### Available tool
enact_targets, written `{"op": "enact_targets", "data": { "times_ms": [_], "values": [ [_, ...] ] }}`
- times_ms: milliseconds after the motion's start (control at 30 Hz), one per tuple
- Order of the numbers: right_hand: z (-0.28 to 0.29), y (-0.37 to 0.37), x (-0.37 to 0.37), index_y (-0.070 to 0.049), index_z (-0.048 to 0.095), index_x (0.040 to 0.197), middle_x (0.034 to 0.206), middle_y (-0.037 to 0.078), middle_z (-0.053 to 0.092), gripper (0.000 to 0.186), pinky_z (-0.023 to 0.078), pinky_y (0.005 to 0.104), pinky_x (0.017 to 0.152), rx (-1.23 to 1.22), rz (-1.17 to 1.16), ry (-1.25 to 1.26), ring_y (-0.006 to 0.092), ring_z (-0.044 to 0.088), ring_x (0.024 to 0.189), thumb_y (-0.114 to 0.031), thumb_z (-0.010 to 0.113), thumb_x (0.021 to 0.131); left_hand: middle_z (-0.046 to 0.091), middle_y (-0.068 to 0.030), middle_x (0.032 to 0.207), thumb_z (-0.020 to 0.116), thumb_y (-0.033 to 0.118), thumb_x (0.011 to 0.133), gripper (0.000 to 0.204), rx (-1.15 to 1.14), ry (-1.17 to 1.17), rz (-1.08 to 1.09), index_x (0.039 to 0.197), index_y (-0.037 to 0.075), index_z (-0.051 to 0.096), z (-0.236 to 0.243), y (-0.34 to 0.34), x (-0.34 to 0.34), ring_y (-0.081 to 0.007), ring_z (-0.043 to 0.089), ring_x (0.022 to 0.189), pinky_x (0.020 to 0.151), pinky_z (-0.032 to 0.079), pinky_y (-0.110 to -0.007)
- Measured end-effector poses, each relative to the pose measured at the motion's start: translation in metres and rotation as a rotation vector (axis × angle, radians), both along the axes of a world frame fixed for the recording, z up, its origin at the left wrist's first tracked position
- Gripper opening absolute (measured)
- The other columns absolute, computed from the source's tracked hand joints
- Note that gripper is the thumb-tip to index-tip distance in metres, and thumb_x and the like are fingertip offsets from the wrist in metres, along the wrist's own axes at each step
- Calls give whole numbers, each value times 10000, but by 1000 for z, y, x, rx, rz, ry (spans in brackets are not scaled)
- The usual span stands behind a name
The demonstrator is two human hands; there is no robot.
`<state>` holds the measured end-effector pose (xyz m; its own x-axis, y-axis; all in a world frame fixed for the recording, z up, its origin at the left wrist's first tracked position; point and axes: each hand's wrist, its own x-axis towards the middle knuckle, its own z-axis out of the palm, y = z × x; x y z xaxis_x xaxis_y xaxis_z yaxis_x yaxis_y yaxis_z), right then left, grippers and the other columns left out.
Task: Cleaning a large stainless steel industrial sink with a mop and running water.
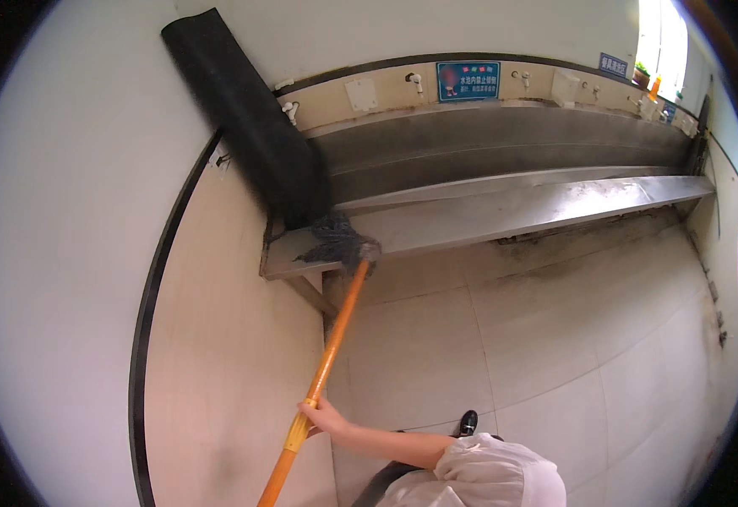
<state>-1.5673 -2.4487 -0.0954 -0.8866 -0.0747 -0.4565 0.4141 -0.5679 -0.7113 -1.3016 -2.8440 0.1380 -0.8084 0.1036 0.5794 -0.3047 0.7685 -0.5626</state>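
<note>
My right hand (323, 417) is closed around the yellow grip section of an orange mop handle (335, 338). The handle slants from the lower edge up to the dark, stringy mop head (332, 241). This head lies at the left end of the front ledge of a long stainless steel trough sink (487, 207), close to the foot of a rolled black mat (255, 118). The mat leans against the wall in the sink's left corner. My left hand does not show; the handle's lower end runs out of the picture.
Several taps (416, 82) line the wall above the sink, beside a blue sign (468, 82). A window (663, 46) with a potted plant (642, 74) and an orange bottle (654, 88) is at the far right. Below lies the tiled floor (546, 338), with my black shoe (468, 421) on it.
</note>
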Motion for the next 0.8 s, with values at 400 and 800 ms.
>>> {"op": "enact_targets", "data": {
  "times_ms": [400, 800],
  "values": [
    [8, 151, 87, -4, 418, 1098, 939, 120, 565, 356, 571, 381, 651, 7, -210, -57, 240, 635, 819, -264, 532, 883, 530, -31, 451, 658, 238, 589, 95, 25, -272, 134, 539, 166, 621, -20, 84, 1, -198, 490, 377, 359, 341, -329],
    [-21, 369, 168, -37, 457, 1014, 863, 65, 551, 293, 553, 345, 643, 239, -609, -84, 193, 622, 742, -259, 536, 840, 570, -82, 585, 656, 206, 705, 110, 506, -572, -385, 666, 130, 585, -34, 272, -71, -325, 554, 524, 498, 449, -447]
  ]
}}
